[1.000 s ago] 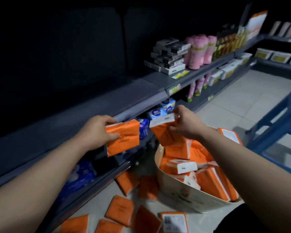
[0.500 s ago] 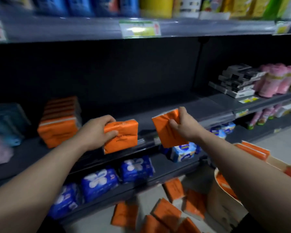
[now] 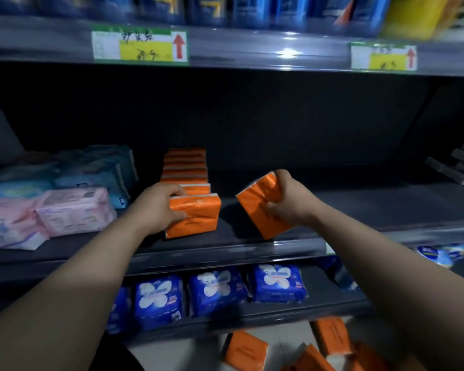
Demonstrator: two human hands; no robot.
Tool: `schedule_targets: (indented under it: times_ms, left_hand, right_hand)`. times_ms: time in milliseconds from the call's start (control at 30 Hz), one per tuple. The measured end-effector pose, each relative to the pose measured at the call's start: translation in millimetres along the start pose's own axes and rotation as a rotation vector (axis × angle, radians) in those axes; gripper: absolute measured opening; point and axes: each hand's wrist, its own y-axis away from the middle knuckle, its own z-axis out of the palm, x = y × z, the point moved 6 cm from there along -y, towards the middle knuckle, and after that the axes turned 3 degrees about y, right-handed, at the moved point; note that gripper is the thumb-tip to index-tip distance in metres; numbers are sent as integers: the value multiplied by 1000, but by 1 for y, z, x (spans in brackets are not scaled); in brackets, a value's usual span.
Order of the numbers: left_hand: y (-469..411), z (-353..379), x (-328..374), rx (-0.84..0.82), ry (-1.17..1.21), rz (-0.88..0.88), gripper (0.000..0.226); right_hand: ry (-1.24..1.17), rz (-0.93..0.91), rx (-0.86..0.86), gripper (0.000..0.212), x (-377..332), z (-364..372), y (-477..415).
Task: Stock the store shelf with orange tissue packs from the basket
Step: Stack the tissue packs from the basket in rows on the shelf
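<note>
Placing step: left hand [image 3: 158, 207] curls round a pack [image 3: 198, 219] fronting the row [image 3: 185, 167]; right hand [image 3: 287, 199] grips a tilted second pack [image 3: 260, 210] (next, probably: stand it squarely beside the row).

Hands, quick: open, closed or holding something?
Left hand: grips an upright orange pack.
Right hand: grips a tilted orange pack.

Glossy plastic wrap crinkles on the orange tissue packs [image 3: 196, 219]; the shelf [image 3: 225, 251] looks like smooth, matt dark metal; paper price tags [image 3: 140, 45] sit behind shiny plastic strip.
</note>
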Motion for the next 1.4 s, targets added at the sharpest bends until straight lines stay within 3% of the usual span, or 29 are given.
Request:
schedule_targets:
  times_ms: [300, 500, 767, 933, 1200, 1400]
  left_hand:
    - [-9, -4, -18, 202, -49, -31, 41]
    - [-7, -4, -25, 247, -25, -98, 40]
    - [-4, -11, -35, 184, 102, -152, 59]
    - [2, -26, -39, 174, 188, -142, 51]
    - [21, -57, -54, 203, 139, -164, 34]
    - [27, -57, -55, 198, 77, -167, 32]
  right_hand:
    - [14, -35, -9, 42, -7, 7, -6]
    - [-28, -143, -28, 33, -22, 8, 0]
    - [-44, -284, -97, 33, -63, 29, 9]
    - [-54, -338, -123, 35, -93, 54, 7]
    - [78, -406, -47, 41, -125, 100, -10]
    - [178, -401, 114, 41, -125, 120, -23]
